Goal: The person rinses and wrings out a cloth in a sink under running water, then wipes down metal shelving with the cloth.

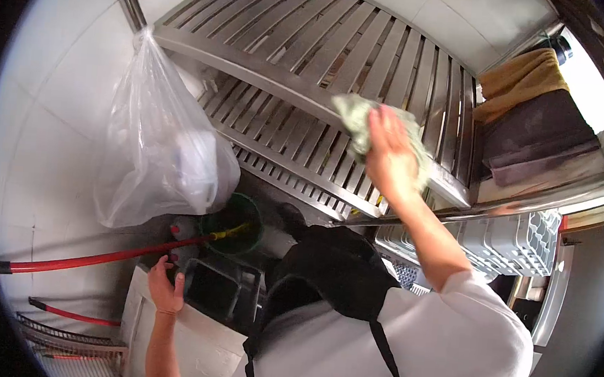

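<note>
My right hand (392, 156) presses a pale green cloth (352, 115) against the front edge of a slatted metal rack (315, 95). The fingers lie over the cloth, a little blurred. Lower left, my left hand (165, 289) rests by the edge of a white worktop or cabinet (192, 352), thumb and fingers apart. Just beyond its fingertips runs a red pole (115, 251) whose yellow end (232, 231) reaches into a dark green bucket (241, 209). A black container (212, 289) stands to the right of that hand.
From the rack's left corner hangs a clear plastic bag (158, 143) with white things inside. Grey plastic crates (508, 241) stand at the right, below a metal rail. Brown and dark folded cloths (531, 120) lie upper right. A second slatted shelf (285, 131) sits lower down.
</note>
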Demonstrator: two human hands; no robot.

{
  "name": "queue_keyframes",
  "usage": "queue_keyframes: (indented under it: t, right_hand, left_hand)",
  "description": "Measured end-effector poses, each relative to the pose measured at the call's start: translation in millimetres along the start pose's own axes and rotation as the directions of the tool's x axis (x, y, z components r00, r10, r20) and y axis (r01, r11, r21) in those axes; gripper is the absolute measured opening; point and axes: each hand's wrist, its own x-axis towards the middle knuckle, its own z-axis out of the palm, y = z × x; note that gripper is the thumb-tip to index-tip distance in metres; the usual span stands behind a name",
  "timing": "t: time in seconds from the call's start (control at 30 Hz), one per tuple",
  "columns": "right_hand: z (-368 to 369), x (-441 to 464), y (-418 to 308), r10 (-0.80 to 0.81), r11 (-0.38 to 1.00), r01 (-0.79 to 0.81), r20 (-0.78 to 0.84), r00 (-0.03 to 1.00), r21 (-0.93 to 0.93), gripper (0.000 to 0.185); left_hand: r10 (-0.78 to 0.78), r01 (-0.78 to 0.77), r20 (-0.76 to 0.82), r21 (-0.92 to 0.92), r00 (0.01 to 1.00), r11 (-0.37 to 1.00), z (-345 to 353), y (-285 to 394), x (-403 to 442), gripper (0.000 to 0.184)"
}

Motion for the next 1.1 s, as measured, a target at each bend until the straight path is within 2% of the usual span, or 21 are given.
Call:
queue_keyframes:
  t: [0.1, 0.13, 0.17, 0.2, 0.23, 0.27, 0.3, 0.4, 0.43, 0.47, 0.53, 0.67, 0.73, 0.77, 0.8, 0.83, 0.87, 0.93, 1.0, 1.03, 1.1]
  right_hand:
    - [34, 57, -52, -0.040, 0.994, 0.047, -0.068, 0.997, 0.096, 0.048]
    - [63, 77, -70, -0.072, 0.991, 0.087, -0.145, 0.987, 0.098, 0.045]
    - [75, 103, -94, -0.060, 0.991, 0.069, -0.080, 0.995, 0.118, 0.046]
    - [93, 124, -114, -0.117, 0.993, 0.119, -0.085, 0.989, 0.023, 0.044]
    - [118, 144, -131, -0.116, 0.990, 0.130, -0.195, 0.974, 0.062, 0.044]
    - [122, 156, -143, -0.111, 0.993, 0.116, -0.129, 0.985, 0.035, 0.046]
    - [109, 159, -144, -0.085, 0.984, 0.098, -0.091, 0.992, 0.146, 0.047]
    - [87, 117, -111, -0.112, 0.956, 0.169, -0.234, 0.966, 0.239, 0.047]
    - [76, 93, -88, -0.108, 0.949, 0.181, -0.272, 0.956, 0.258, 0.047]
    - [51, 62, -59, -0.103, 0.942, 0.192, -0.307, 0.946, 0.275, 0.046]
    - [9, -7, 0, -0.096, 0.976, 0.145, -0.274, 0.957, 0.164, 0.046]
    - [-56, -144, 105, 0.117, 0.993, -0.107, -0.216, 0.969, 0.057, 0.044]
    - [-104, -191, 112, 0.163, 0.949, -0.111, -0.156, 0.974, 0.294, 0.045]
    - [-123, -208, 92, 0.433, 0.825, -0.303, -0.188, 0.881, 0.477, 0.033]
    - [-125, -228, 78, 0.622, 0.607, -0.247, -0.258, 0.739, 0.756, 0.031]
    - [-130, -240, 77, 0.825, 0.178, -0.116, -0.084, 0.559, 0.977, 0.034]
    - [-140, -244, 80, 0.890, -0.267, 0.124, 0.195, 0.413, 0.956, 0.037]
    - [-166, -227, 120, 0.958, -0.218, 0.006, 0.212, 0.193, 0.976, 0.043]
    - [-202, -182, 138, 0.956, 0.217, 0.118, -0.235, 0.176, 0.969, 0.046]
    - [-217, -155, 146, 0.847, 0.440, 0.174, -0.471, 0.245, 0.881, 0.047]
    - [-225, -118, 154, 0.550, 0.786, 0.083, -0.753, 0.361, 0.613, 0.045]
  left_hand:
    - [0.007, -0.007, 0.004, 0.014, 1.000, 1.000, 1, 3, 1, 0.065]
    - [0.004, -0.004, 0.004, 0.030, 1.000, 1.000, 2, 4, -1, 0.065]
    - [0.002, -0.003, 0.004, 0.051, 1.000, 0.999, 1, 5, -2, 0.066]
    - [-0.003, 0.003, 0.003, 0.058, 1.000, 0.998, 2, 4, -3, 0.066]
    - [-0.010, 0.010, -0.002, 0.062, 1.000, 0.998, 4, 3, -5, 0.066]
    - [-0.018, 0.018, -0.003, 0.062, 1.000, 0.998, 4, 5, -7, 0.067]
    - [-0.021, 0.022, -0.015, 0.082, 1.000, 0.996, 4, 9, -9, 0.068]
    - [0.005, 0.000, -0.059, 0.095, 0.998, 0.995, 9, 11, -9, 0.069]
    - [-0.037, 0.037, 0.012, 0.016, 0.999, 0.999, 7, 10, -10, 0.071]
    - [-0.034, 0.034, 0.013, 0.035, 0.999, 0.999, 10, 6, -12, 0.070]
    - [-0.028, 0.027, 0.015, 0.071, 0.999, 0.997, 17, -7, -11, 0.069]
    - [-0.012, 0.011, 0.011, 0.114, 1.000, 0.993, 17, -6, -10, 0.068]
    - [-0.025, 0.022, 0.036, 0.078, 0.999, 0.997, 10, 9, -3, 0.068]
    - [-0.060, 0.057, 0.048, 0.070, 0.997, 0.996, 9, 13, -4, 0.068]
    - [-0.097, 0.093, 0.060, 0.068, 0.993, 0.993, 9, 16, -6, 0.067]
    - [-0.078, 0.073, 0.056, 0.078, 0.995, 0.994, 10, 15, -6, 0.066]
    - [-0.062, 0.058, 0.049, 0.091, 0.997, 0.994, 12, 11, -7, 0.066]
    - [-0.040, 0.039, 0.016, 0.096, 0.999, 0.995, 11, 6, -9, 0.065]
    - [-0.030, 0.033, -0.042, 0.071, 0.999, 0.997, 17, 7, -12, 0.065]
    - [-0.005, 0.011, -0.036, 0.158, 0.999, 0.987, 21, -3, -10, 0.066]
    - [0.023, -0.016, -0.018, 0.322, 1.000, 0.947, 27, -27, -15, 0.067]
